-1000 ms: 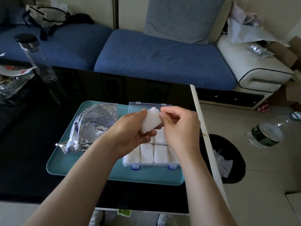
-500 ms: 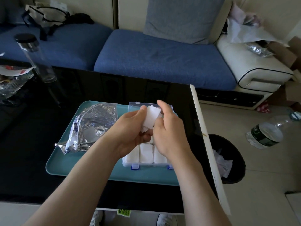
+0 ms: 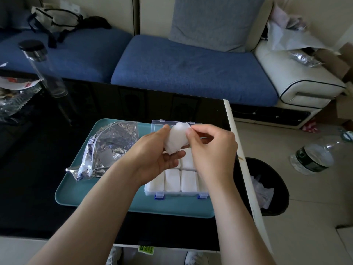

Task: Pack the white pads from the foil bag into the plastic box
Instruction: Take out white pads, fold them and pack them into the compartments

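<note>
A home living room: blue-cushioned sofa (image 3: pixel 191 73), black coffee table (image 3: pixel 114 100)

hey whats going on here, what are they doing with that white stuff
A person is packing white pads into a clear plastic box. The left hand holds a small stack of white pads above the open box, while the right hand pinches the stack's top edge. The near row of the box is already filled with packed pads. The foil bag lies to the left of the box, and both sit on a teal tray.
</note>
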A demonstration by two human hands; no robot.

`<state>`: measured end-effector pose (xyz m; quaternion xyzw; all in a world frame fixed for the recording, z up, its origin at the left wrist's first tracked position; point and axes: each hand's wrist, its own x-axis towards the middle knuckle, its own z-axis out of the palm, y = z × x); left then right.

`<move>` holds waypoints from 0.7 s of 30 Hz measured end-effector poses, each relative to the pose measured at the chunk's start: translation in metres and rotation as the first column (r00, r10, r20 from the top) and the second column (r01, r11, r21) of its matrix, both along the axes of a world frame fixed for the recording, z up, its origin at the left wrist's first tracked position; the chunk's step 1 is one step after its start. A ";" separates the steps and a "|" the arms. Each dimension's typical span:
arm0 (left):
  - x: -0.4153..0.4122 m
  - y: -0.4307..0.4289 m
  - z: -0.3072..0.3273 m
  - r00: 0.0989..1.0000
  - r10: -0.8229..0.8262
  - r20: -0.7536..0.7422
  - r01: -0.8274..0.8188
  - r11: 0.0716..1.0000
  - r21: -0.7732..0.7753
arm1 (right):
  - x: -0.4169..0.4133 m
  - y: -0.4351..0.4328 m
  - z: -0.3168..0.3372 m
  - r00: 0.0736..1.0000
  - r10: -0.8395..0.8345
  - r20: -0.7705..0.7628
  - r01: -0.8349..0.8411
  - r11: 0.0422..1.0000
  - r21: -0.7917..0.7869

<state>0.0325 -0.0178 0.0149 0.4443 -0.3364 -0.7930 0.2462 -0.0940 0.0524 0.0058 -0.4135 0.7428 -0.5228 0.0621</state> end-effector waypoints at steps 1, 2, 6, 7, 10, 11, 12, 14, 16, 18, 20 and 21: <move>0.000 -0.001 -0.001 1.000 0.010 -0.014 -0.010 1.000 0.014 | 0.000 0.000 0.001 0.998 0.012 0.054 -0.012 1.000 -0.004; 0.000 -0.001 -0.002 0.999 0.019 -0.034 -0.018 0.999 0.028 | -0.001 0.001 0.001 0.995 0.028 0.093 -0.027 1.000 -0.009; -0.001 -0.001 0.000 0.994 0.024 -0.109 -0.017 0.998 0.065 | -0.002 0.003 0.001 0.992 0.082 0.100 -0.084 0.996 0.012; -0.001 -0.001 0.000 0.993 0.026 -0.116 -0.018 0.997 0.072 | -0.001 0.002 0.000 0.995 0.080 0.065 -0.082 0.996 0.038; -0.003 0.000 0.000 0.992 0.059 -0.113 -0.051 0.996 0.072 | 0.004 0.001 0.001 0.992 0.119 -0.045 -0.111 0.982 0.150; -0.004 0.000 0.001 0.991 0.067 -0.113 -0.060 0.996 0.066 | 0.006 0.000 0.002 0.983 0.177 -0.045 -0.166 0.968 0.186; -0.005 0.001 0.001 0.990 0.073 -0.117 -0.066 0.996 0.061 | 0.009 0.000 0.003 0.970 0.239 -0.034 -0.226 0.947 0.227; -0.005 0.002 0.002 0.990 0.074 -0.119 -0.069 0.997 0.045 | 0.015 0.001 0.003 0.936 0.350 -0.019 -0.325 0.886 0.332; -0.004 0.001 0.000 0.995 0.065 -0.071 -0.064 0.998 0.008 | 0.021 0.003 0.003 0.900 0.434 -0.027 -0.384 0.822 0.422; -0.003 0.000 -0.003 0.997 0.079 -0.010 -0.079 0.996 -0.028 | 0.024 0.004 0.002 0.877 0.480 -0.028 -0.418 0.789 0.451; -0.002 -0.003 -0.007 0.993 0.111 0.027 -0.110 0.992 -0.058 | 0.023 0.003 0.001 0.881 0.472 -0.042 -0.408 0.801 0.437; -0.002 -0.003 -0.007 0.993 0.113 0.042 -0.109 0.991 -0.083 | 0.021 0.002 0.001 0.895 0.444 -0.047 -0.389 0.827 0.406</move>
